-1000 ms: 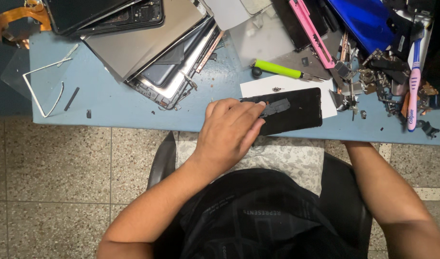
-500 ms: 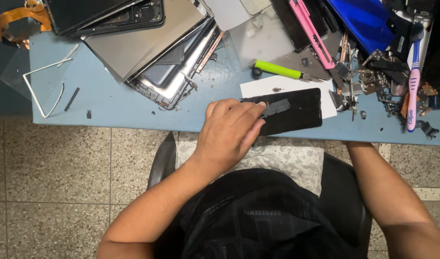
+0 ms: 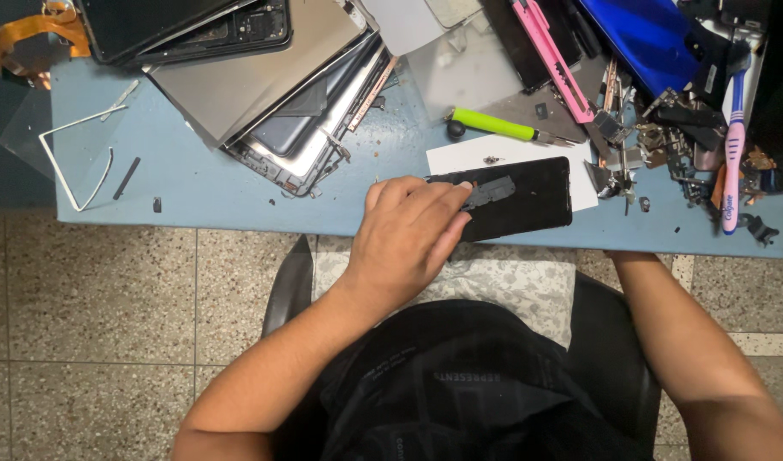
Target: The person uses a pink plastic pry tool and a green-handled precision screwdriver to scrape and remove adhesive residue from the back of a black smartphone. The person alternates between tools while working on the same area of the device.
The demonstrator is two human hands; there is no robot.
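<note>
A black phone (image 3: 528, 201) lies flat near the front edge of the blue table (image 3: 238, 196), on a white sheet of paper (image 3: 494, 154). My left hand (image 3: 408, 230) covers the phone's left end and grips it, fingertips touching a small dark part (image 3: 492, 191) that lies on the phone's face. My right forearm (image 3: 673, 333) runs up to the table's front edge on the right, and the hand itself is hidden beneath the table.
A green-handled screwdriver (image 3: 494, 125) lies just behind the paper. A pink utility knife (image 3: 553, 60), a blue cover (image 3: 639, 38), a toothbrush (image 3: 733, 154) and loose metal parts crowd the right. Stacked device panels (image 3: 272, 94) fill the back left, with a thin white frame (image 3: 75, 162) beside them.
</note>
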